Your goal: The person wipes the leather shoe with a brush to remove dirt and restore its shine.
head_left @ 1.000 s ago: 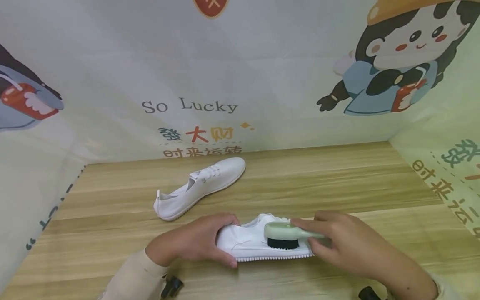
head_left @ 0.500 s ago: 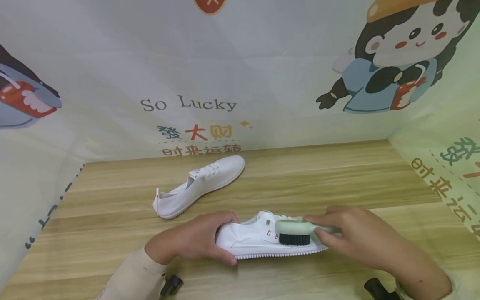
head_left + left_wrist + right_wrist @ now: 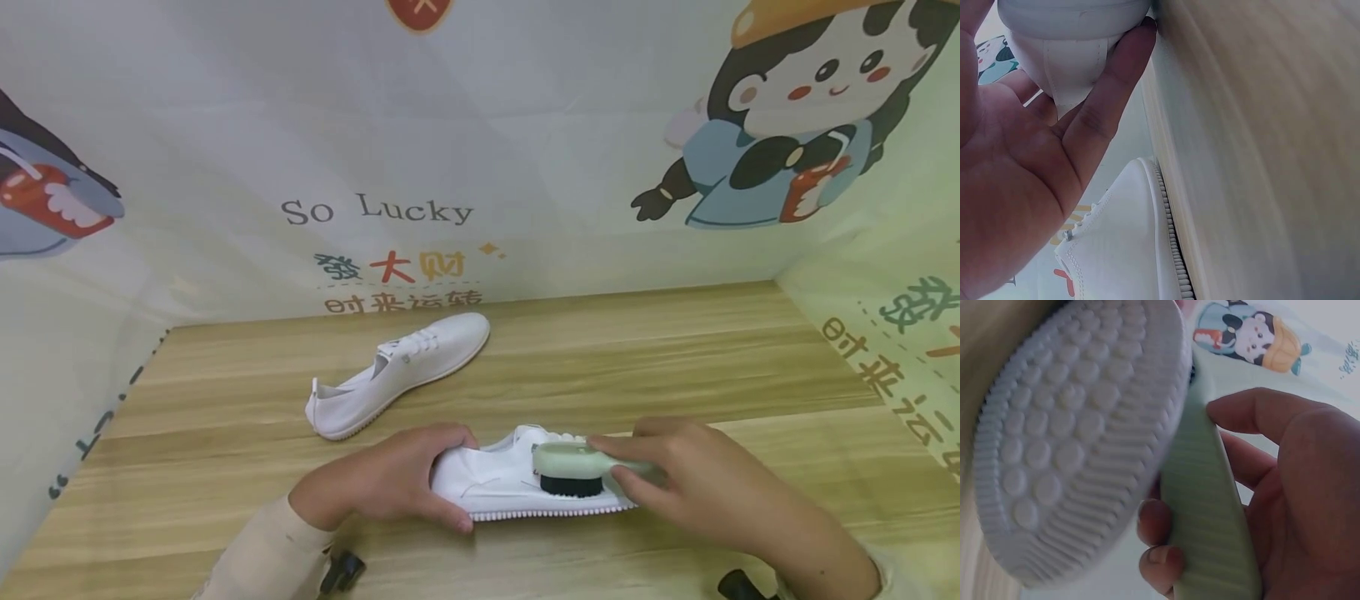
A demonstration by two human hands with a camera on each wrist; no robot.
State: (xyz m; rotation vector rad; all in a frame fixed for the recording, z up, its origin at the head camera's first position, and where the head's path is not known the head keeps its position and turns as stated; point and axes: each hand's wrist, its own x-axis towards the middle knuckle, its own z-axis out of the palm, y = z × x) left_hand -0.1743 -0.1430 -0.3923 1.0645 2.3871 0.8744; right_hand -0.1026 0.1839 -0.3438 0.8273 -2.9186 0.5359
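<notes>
My left hand grips the heel of a white lace-up shoe at the front of the table. In the left wrist view, my left fingers curl round that heel. My right hand holds a pale green brush by its handle. Its black bristles lie against the shoe's near side, towards the toe, which my right hand partly hides. The right wrist view shows the shoe's studded sole beside the ribbed brush handle, with my fingers wrapped round the handle.
The other white shoe lies on the wooden table behind the gripped one, toe pointing back right. Printed cloth walls enclose the table at the back and both sides.
The brush in my right hand slid right along the shoe towards the toe, then came back left. My left hand stays on the heel, and the other shoe has not moved.
</notes>
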